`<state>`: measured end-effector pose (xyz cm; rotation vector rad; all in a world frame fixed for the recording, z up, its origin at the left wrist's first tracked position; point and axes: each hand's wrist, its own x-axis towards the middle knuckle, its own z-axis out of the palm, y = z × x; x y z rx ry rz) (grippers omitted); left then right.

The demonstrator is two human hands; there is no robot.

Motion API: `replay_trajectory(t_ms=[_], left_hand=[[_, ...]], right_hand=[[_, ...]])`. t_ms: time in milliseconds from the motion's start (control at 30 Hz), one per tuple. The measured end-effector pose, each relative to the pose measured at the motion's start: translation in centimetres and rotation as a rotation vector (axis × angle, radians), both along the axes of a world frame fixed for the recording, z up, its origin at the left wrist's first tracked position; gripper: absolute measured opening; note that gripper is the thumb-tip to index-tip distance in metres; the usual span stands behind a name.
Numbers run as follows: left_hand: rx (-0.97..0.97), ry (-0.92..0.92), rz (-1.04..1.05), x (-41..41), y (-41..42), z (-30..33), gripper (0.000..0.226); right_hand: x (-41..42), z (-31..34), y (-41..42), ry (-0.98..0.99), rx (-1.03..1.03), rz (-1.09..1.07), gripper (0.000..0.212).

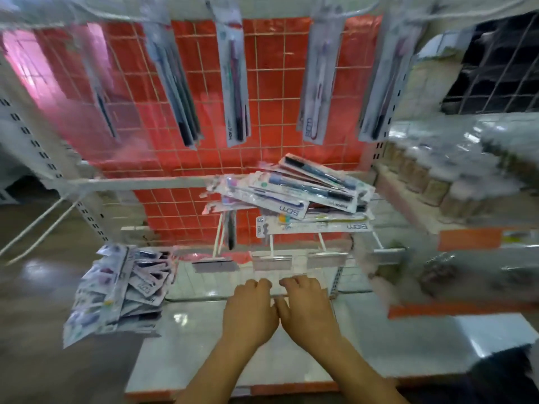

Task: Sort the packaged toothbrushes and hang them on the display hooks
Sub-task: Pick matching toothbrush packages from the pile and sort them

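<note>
Grips (pixel 277 310) beneath hooks' price tags (pixel 271 262)

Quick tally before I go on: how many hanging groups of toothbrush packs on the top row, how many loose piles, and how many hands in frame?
Hanging groups on the top row: 5
Loose pile lying across the middle hooks: 1
Bunch hanging at lower left: 1
Hands, left hand and right hand, neither holding a pack: 2
Total: 9

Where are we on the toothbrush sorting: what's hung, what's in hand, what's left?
Done: packs hang along the top row and a bunch on the lower-left hook. In hand: nothing clear; left hand and right hand sit side by side at the shelf edge, fingers curled. Left: the loose pile lying across the middle hooks.
</note>
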<state>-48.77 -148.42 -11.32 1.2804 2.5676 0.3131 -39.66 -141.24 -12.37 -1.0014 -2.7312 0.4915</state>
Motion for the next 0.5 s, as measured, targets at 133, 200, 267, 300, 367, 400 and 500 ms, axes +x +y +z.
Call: replay_trajectory(t_ms=[133,200,267,300,367,400,500], left_hand=[[-0.014,-0.028,-0.044,0.9,-1.8,3.8,0.042],[-0.006,-0.009,-0.062,1.1,-2.1,5.9,0.044],[-0.001,-0.007,-0.07,1.0,-2.0,7.8,0.046],[0.001,-0.01,-0.072,0.8,-1.8,8.7,0.047],[0.007,-0.003,-0.081,0.4,-1.1,10.1,0.048],[0.013,0.003,-0.077,0.1,-0.6,10.7,0.048],[0.046,0.014,-0.035,-0.8,1.3,11.8,0.045]], right_hand=[[1.6,4.0,-1.2,0.012,-0.022,0.028,0.038],[1.8,5.9,-1.1,0.045,-0.029,0.022,0.037],[1.8,7.6,-0.6,0.059,-0.035,0.012,0.036],[1.7,8.4,-0.3,0.065,-0.038,0.003,0.035],[1.5,9.7,0.8,0.077,-0.034,-0.011,0.034],[1.4,10.2,1.4,0.081,-0.026,-0.019,0.034],[0.8,11.2,3.8,0.07,-0.004,-0.037,0.033]])
